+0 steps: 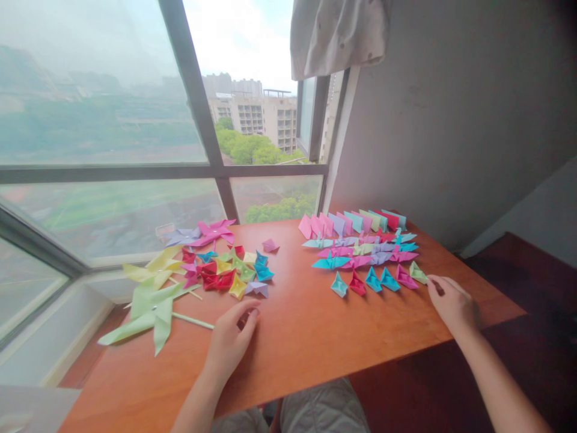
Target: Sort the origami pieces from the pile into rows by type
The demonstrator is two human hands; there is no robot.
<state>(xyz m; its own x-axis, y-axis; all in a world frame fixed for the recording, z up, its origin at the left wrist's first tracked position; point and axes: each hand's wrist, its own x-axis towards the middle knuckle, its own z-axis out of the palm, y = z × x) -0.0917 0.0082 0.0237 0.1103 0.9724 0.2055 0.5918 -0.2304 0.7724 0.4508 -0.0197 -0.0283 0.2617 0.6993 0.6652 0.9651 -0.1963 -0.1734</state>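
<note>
Head view: light-green paper boat (418,273) as landmark, on the wooden tabletop (297,325), at the right end of a front row. Right hand (452,302) just right of the boat, thumb and forefinger brought together, apparently pinching its right corner; firmness of grip, cannot tell. Left hand (231,335) well left of the boat and nearer the body, loosely curled, nothing visible inside; contact between fingertips, cannot tell. Just left of the boat, a magenta paper boat (407,278); further left, blue boats (390,280). Behind it, rows of paper cranes (332,261). Far left, a light-green pinwheel (154,309). For good handling, by judgement: keep the pinch light, on the corner rather than the thin walls; match the magenta neighbour's angle; leave a slight gap; keep knuckles clear of the cranes.
</note>
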